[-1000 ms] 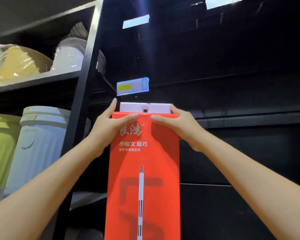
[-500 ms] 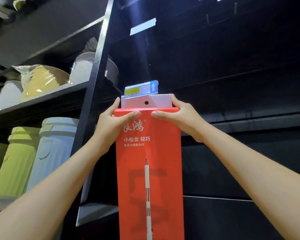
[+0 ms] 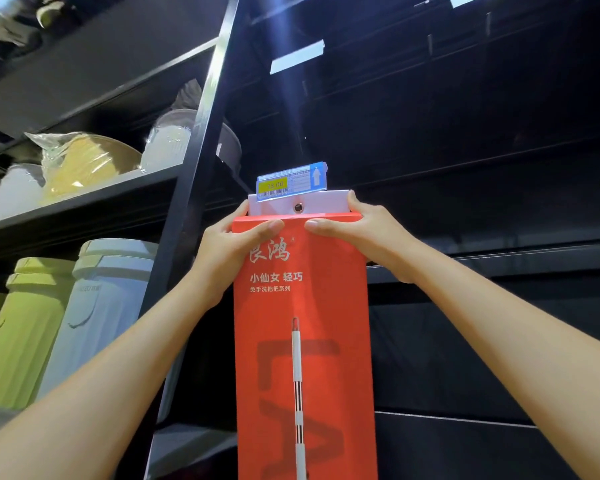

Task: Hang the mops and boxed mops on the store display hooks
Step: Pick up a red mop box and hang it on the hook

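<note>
- Dim scene; the dark back panel point(image 3: 465, 150) swallows detail.
- Light falls from above, a pale streak of glare at top centre.
- Red box point(image 3: 302, 323) brightly lit, sharp.
- Top-left corner blurred; post point(image 3: 191, 161) leans with wide-angle distortion.

The boxed mop point(image 3: 303, 341) looks like smooth red card with a faint sheen; its white hang tab point(image 3: 326, 204) is matt card with a metal eyelet point(image 3: 298, 207). The price tag point(image 3: 291, 182) sits in glossy clear plastic. The shelf upright point(image 3: 201, 140) is dark painted metal — semi-matt. The bins point(image 3: 66, 323) look smooth plastic — pale, low-gloss.
</note>
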Demonstrator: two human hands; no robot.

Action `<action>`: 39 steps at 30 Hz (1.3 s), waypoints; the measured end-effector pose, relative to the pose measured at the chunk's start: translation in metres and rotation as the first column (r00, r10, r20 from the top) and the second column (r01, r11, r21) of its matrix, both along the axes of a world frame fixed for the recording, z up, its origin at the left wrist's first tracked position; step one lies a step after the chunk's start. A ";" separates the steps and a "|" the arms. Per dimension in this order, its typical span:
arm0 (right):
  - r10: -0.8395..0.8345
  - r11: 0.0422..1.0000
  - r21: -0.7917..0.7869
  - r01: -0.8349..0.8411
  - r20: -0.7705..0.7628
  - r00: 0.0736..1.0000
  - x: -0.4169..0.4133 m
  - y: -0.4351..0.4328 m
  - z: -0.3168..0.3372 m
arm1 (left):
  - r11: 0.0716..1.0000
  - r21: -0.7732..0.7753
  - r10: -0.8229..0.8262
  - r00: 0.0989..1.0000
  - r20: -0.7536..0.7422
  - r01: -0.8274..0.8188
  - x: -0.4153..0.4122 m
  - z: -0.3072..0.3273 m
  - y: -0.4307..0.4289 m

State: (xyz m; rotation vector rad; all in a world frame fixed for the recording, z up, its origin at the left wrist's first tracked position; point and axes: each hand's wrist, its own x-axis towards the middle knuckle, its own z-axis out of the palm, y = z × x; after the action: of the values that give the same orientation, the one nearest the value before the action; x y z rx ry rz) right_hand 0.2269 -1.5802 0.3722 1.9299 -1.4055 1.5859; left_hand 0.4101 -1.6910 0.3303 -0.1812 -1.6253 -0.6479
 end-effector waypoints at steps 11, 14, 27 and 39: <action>-0.042 0.999 0.028 0.043 -0.037 0.998 0.013 0.014 0.009 | 0.996 0.013 -0.092 0.996 0.011 0.092 -0.005 0.011 -0.010; -0.098 0.995 0.019 0.099 -0.067 0.993 0.015 0.015 0.006 | 0.992 -0.011 -0.125 0.992 0.030 0.125 -0.007 0.007 -0.015; -0.090 0.983 -0.163 0.085 -0.023 0.996 0.008 0.004 -0.013 | 0.993 -0.092 -0.067 0.998 0.017 0.068 -0.005 0.007 -0.011; -0.136 0.990 -0.025 0.135 -0.030 0.990 0.013 0.010 0.006 | 0.992 0.047 -0.114 0.990 -0.077 0.118 -0.008 0.013 -0.013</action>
State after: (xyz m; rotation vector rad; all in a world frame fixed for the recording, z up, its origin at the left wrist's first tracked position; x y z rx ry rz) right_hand 0.2395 -1.5697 0.3781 1.7970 -1.4658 1.4972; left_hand 0.4023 -1.7044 0.3432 -0.2606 -1.5331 -0.7631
